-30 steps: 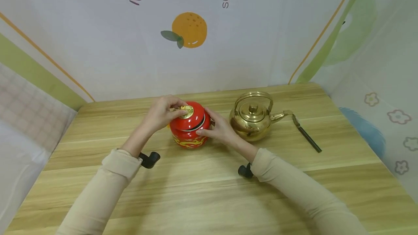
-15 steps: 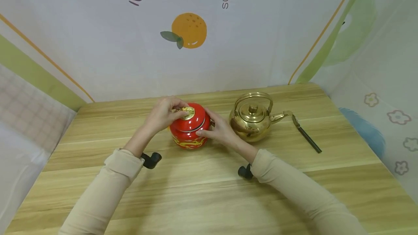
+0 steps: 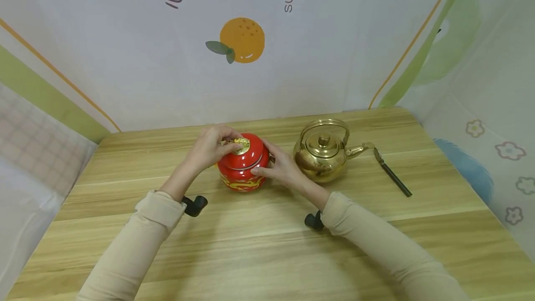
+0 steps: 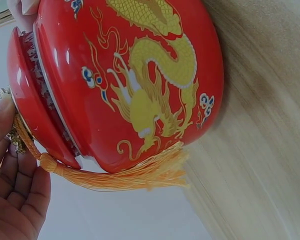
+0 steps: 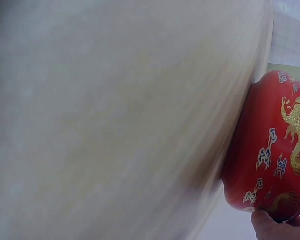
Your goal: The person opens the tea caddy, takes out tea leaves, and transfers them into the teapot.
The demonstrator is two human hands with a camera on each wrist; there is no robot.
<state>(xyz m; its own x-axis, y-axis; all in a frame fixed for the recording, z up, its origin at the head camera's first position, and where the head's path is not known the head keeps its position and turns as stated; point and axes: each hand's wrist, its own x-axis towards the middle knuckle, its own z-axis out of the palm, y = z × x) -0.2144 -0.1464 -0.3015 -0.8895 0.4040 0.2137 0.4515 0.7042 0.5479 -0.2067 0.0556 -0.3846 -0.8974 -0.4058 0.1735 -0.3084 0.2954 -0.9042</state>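
Note:
A red ceramic jar with a gold dragon design stands on the table. Its red lid rests over the mouth, and the left wrist view shows a narrow gap between lid and body. My left hand pinches the gold knob on top of the lid. An orange tassel hangs from that knob along the jar's side. With thumb in front and fingers behind, my right hand grips the jar's right side near the rim; the right wrist view has its thumb at the jar's edge.
A brass kettle with an upright handle stands right of the jar. A thin dark stick with an ornate end lies beside its spout. Behind the wooden table hangs a printed white cloth.
The lid has come down flatter on the jar, and the dark gap at its front right has narrowed. My left hand has shifted slightly down and right with it; the right hand stays put.

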